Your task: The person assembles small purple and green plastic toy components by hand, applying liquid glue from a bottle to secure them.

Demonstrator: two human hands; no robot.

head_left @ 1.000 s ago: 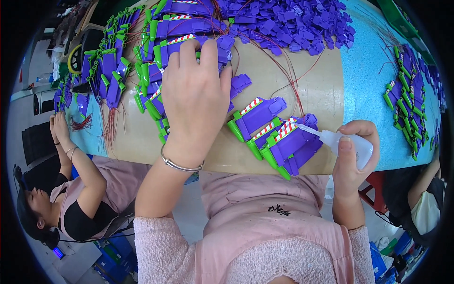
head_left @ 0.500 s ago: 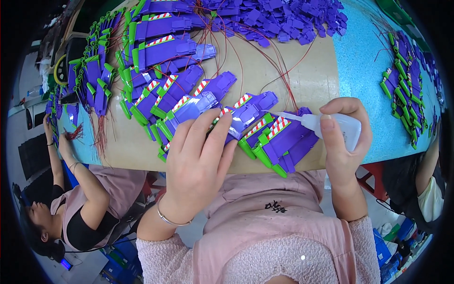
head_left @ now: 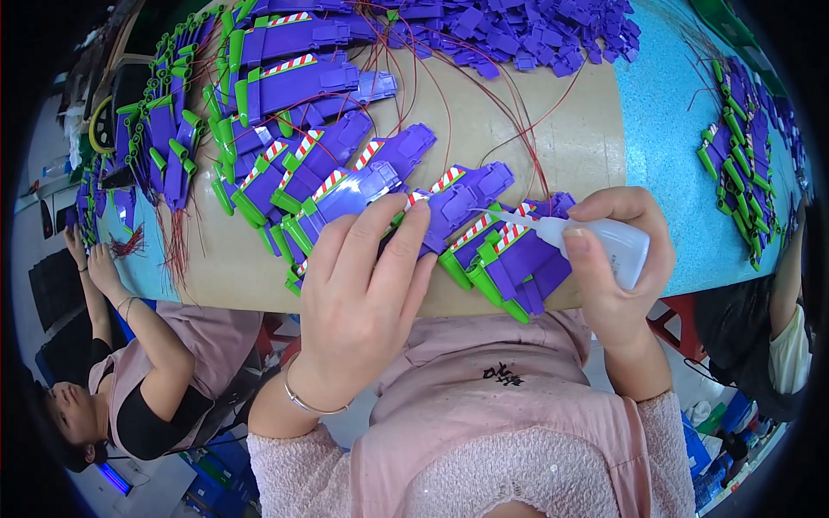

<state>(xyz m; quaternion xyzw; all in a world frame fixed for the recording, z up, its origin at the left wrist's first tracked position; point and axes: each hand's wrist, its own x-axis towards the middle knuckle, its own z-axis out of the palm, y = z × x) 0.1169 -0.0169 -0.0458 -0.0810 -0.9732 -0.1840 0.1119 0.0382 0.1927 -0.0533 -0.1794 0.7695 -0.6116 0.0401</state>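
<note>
My left hand (head_left: 358, 272) is closed, its fingertips pressed on a purple plastic toy wing (head_left: 462, 200) with a red-and-white striped band. The fingers cover much of this wing. My right hand (head_left: 629, 293) grips a translucent white squeeze bottle (head_left: 617, 245) lying sideways in the palm. Its thin nozzle (head_left: 508, 214) points left, with the tip over the purple part of that wing; whether it touches, I cannot tell. Just below the nozzle lie several overlapping purple wings with green tips (head_left: 515, 268). More such wings (head_left: 332, 194) fan out beyond my left hand.
A heap of purple plastic pieces (head_left: 527, 30) fills the far side of the tan table mat (head_left: 583, 155). Thin red wires (head_left: 528, 138) trail over it. Finished-looking wings (head_left: 738, 155) pile up on the blue surface at right. A co-worker's arm (head_left: 155, 332) reaches in at left.
The bottle has shifted slightly left, and its nozzle tip sits a little lower over the wing. My left hand stays almost in place on the wing.
</note>
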